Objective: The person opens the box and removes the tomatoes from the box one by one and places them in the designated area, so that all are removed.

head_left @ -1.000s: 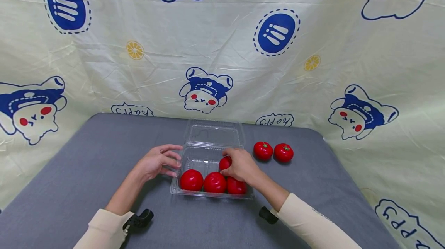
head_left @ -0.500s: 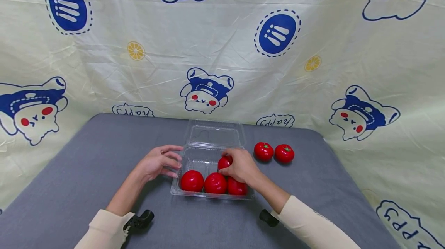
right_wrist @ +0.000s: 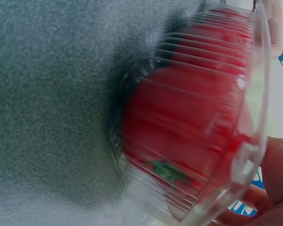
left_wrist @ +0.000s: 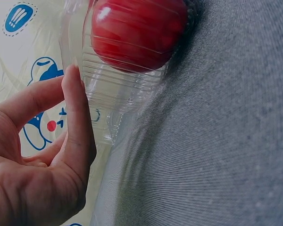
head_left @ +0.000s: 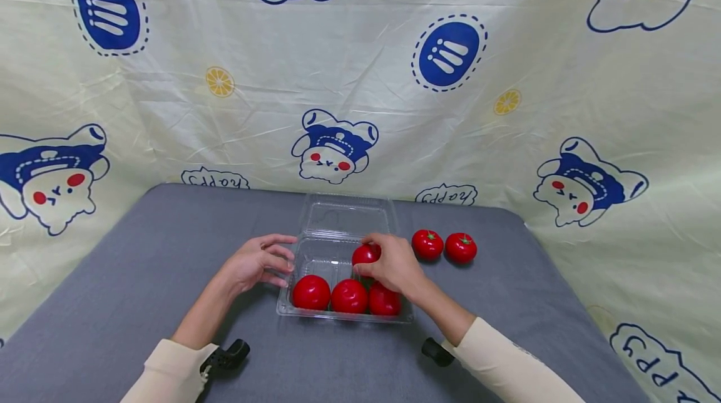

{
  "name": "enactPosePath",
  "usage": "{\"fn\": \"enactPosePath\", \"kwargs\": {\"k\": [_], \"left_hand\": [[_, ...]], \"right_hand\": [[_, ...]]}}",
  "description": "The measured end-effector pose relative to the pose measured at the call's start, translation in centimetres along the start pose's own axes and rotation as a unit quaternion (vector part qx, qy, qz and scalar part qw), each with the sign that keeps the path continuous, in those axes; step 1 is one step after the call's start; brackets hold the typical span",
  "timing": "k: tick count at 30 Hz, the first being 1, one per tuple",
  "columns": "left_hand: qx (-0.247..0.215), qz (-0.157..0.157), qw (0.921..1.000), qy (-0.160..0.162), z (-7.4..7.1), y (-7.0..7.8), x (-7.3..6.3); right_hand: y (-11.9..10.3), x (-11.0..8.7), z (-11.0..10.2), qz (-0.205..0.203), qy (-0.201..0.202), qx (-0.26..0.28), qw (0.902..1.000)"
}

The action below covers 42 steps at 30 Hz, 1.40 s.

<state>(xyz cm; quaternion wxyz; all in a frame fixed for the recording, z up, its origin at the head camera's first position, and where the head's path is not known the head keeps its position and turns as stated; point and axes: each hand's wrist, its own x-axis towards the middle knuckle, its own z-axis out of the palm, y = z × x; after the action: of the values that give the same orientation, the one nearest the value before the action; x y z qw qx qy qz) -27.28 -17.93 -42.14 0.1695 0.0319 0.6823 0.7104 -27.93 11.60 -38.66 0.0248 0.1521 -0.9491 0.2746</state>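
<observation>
A clear plastic clamshell box stands on the table with its lid folded back. Three red tomatoes line its front row: the left one, the middle one and the right one. My right hand grips another tomato between thumb and fingers, over the back right of the box. At the box's left wall is my left hand, fingers loosely bent, fingertips right at the rim. In the left wrist view, those fingers hold nothing.
Two tomatoes with green stem tops, one beside the other, sit right of the box. Grey cloth covers the table. A printed curtain hangs behind it.
My right hand has risen slightly with its tomato, uncovering more of that tomato and of the front right one. The left hand stays at the box's side.
</observation>
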Motion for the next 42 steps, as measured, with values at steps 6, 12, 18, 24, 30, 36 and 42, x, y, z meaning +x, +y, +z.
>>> {"fn": "enactPosePath", "kwargs": {"k": [6, 12, 18, 24, 30, 36, 42], "left_hand": [[-0.002, -0.003, 1.0000, 0.001, 0.0, -0.1, 0.0], [-0.003, -0.003, 1.0000, 0.002, 0.0, 0.0, 0.0], [0.000, -0.001, 1.0000, 0.003, 0.0, 0.0, -0.1], [0.000, 0.002, 1.0000, 0.000, 0.0, 0.0, -0.1], [0.002, 0.001, 1.0000, 0.000, 0.0, 0.1, -0.1], [0.002, -0.001, 1.0000, 0.002, 0.0, 0.0, 0.0], [0.002, 0.000, 1.0000, 0.002, 0.0, 0.0, 0.0]], "right_hand": [[-0.1, -0.1, -0.5, 0.011, 0.019, 0.018, 0.9996], [0.0, -0.3, -1.1, 0.015, 0.034, 0.040, 0.9985], [0.2, -0.4, -1.4, 0.024, 0.036, 0.058, 0.9974], [0.4, -0.5, -1.8, 0.024, 0.028, 0.069, 0.9970], [0.8, -0.6, -2.3, 0.020, 0.020, 0.081, 0.9963], [1.2, -0.6, -2.5, 0.017, 0.020, 0.089, 0.9957], [1.4, -0.8, -3.0, 0.029, 0.031, 0.106, 0.9935]]}}
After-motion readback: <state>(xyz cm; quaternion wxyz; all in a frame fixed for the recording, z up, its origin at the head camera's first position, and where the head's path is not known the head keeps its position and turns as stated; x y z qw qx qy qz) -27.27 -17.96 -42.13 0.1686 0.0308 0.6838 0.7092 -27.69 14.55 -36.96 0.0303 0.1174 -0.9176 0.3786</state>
